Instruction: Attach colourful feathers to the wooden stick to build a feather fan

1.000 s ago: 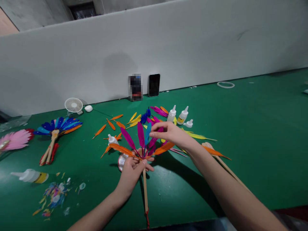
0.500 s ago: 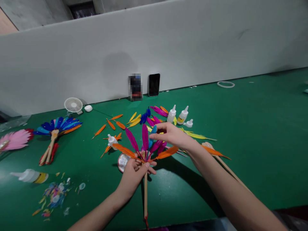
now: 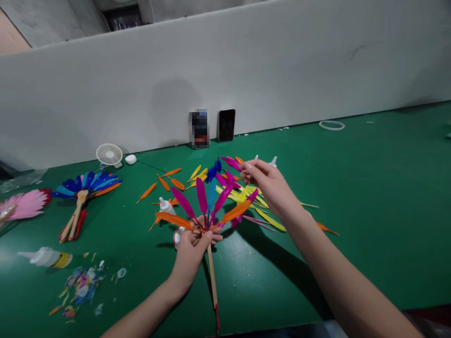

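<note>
Feather fan in the left hand, above the tabletop, by its near edge.
Its handle points toward that edge; feathers splay farward, beyond the grip pinching their base. The right hand curls its fingers; whether they hold anything, I cannot tell.

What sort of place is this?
Probably a craft workshop: the left hand holds a feathered stick, loose orange feathers lie on the green table, and a squeeze bottle lies near coloured scraps.

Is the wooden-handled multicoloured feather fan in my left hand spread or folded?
Spread: its orange, magenta and blue feathers splay outward beyond your left hand, gaps showing between several.
</note>
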The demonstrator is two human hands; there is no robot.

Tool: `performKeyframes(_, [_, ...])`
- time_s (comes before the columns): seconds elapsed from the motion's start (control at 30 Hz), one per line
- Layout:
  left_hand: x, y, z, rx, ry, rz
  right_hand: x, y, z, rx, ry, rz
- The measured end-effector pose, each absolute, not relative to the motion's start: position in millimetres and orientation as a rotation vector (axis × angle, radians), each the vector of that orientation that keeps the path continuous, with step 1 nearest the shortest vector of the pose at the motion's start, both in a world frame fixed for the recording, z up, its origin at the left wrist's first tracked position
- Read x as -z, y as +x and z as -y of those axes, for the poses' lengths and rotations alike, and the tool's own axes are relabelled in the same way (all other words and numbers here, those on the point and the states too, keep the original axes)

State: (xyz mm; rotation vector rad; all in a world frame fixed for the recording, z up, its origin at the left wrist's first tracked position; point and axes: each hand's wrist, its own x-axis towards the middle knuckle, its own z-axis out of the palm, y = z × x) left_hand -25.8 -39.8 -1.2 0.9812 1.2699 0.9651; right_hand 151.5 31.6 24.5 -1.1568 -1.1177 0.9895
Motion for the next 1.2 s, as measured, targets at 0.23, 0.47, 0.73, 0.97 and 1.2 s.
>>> performKeyframes(0.23, [6.8, -29.9, 41.7, -1.117, 0.917, -1.347, -14.6, 157.8, -9.4, -1.127, -1.299, 1.382])
performKeyframes(0.47, [2.6, -28.5, 40.8, -1.166, 0.933, -1.339, 4.6, 134.9, 13.6, -1.569, -1.152, 1.635])
performKeyframes(0.73, [3.7, -25.1, 42.5, -1.109, 0.971, -1.327, 10.7, 98.2, 30.4, -1.952, -0.902, 1.388])
performKeyframes(0.97, [16.4, -31.5, 36.9, -1.132, 1.199, -1.223, 10.8, 104.6, 22.5, -1.564, -1.025, 1.248])
performKeyframes(1.2, [-2.3, -38.0, 7.6, -0.690, 1.989, -1.446, 4.0, 124.8, 16.6, -0.991, -1.189, 1.076])
